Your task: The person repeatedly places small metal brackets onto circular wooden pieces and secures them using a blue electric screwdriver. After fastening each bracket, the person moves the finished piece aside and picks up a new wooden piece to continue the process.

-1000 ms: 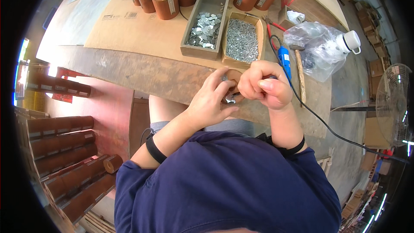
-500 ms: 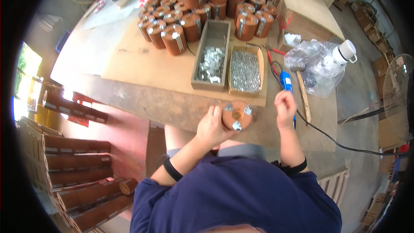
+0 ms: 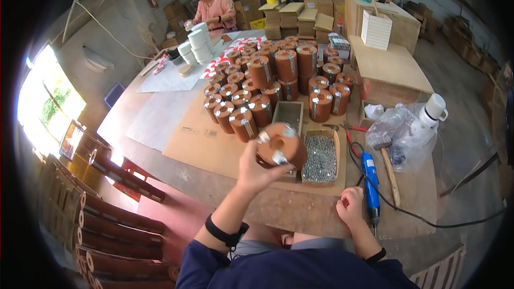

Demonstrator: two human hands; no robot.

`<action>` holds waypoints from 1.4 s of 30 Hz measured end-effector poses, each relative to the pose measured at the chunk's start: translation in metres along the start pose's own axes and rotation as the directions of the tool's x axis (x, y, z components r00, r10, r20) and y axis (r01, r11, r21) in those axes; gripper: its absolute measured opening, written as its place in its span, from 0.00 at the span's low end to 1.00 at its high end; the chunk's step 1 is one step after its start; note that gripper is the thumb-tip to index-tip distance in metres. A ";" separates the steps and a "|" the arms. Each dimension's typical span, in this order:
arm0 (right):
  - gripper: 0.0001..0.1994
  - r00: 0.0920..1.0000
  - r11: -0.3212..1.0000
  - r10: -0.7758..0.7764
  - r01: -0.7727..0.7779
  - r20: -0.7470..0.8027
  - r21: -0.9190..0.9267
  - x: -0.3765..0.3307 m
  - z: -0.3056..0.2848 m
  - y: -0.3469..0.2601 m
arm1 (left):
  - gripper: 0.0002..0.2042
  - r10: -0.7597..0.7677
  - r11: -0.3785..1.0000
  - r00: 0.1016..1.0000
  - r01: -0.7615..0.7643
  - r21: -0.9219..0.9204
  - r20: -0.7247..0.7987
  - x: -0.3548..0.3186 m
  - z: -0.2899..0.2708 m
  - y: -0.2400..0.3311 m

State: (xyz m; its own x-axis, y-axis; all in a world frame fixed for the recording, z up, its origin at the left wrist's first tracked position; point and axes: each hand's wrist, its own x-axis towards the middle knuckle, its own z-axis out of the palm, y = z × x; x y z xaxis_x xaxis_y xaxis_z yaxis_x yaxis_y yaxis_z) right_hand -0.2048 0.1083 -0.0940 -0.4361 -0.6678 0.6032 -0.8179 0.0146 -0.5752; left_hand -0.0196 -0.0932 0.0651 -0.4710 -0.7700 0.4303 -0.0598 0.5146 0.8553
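My left hand (image 3: 250, 170) grips a short brown cylinder (image 3: 293, 156) with a round hole in its top and several shiny metal clips around the rim. It is held up off the table, tilted, and partly covers the long box (image 3: 289, 113) behind it. My right hand (image 3: 350, 203) is at the table's front edge with its fingers curled in; anything inside them is hidden. Just right of it lies a blue electric screwdriver (image 3: 370, 179) with a black cord. A cardboard box (image 3: 320, 158) full of small metal fasteners sits beyond the hands.
Many similar brown cylinders (image 3: 243, 123) crowd the back of the table, some stacked. At the right lie a wooden-handled hammer (image 3: 391, 176), red-handled pliers (image 3: 353, 128) and a plastic bag (image 3: 399, 142) beside a white flask (image 3: 432, 109). A co-worker (image 3: 215, 10) stands at the far end.
My left hand has raised the brown cylinder and carried it forward, over the long box. My right hand has come down to the table edge. The view has tilted up, showing more of the room.
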 end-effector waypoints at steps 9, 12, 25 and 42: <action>0.09 1.000 1.000 0.018 -0.018 -0.009 0.014 0.002 0.002 -0.001 | 0.30 -0.110 0.963 0.936 0.183 0.197 -0.335 0.131 -0.054 -0.057; 0.08 0.997 0.997 0.081 -0.081 0.013 0.003 0.004 -0.001 -0.006 | 0.34 -0.211 0.903 0.888 0.337 0.267 -0.408 0.170 -0.062 -0.081; 0.09 0.998 0.997 0.063 -0.062 0.026 -0.036 0.012 -0.004 -0.011 | 0.40 -0.320 0.756 0.721 0.585 0.292 -0.615 0.262 -0.025 -0.153; 0.08 0.997 0.999 0.050 -0.049 0.059 -0.019 0.008 0.000 -0.010 | 0.35 -0.176 0.959 0.983 0.184 0.217 -0.058 0.105 -0.096 -0.086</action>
State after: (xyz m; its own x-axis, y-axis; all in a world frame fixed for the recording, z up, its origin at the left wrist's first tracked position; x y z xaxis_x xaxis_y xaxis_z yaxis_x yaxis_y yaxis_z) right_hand -0.2000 0.1032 -0.0831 -0.4534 -0.7087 0.5405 -0.8028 0.0614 -0.5930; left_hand 0.0211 -0.2542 0.0648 -0.4011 -0.8691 0.2893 -0.3351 0.4332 0.8367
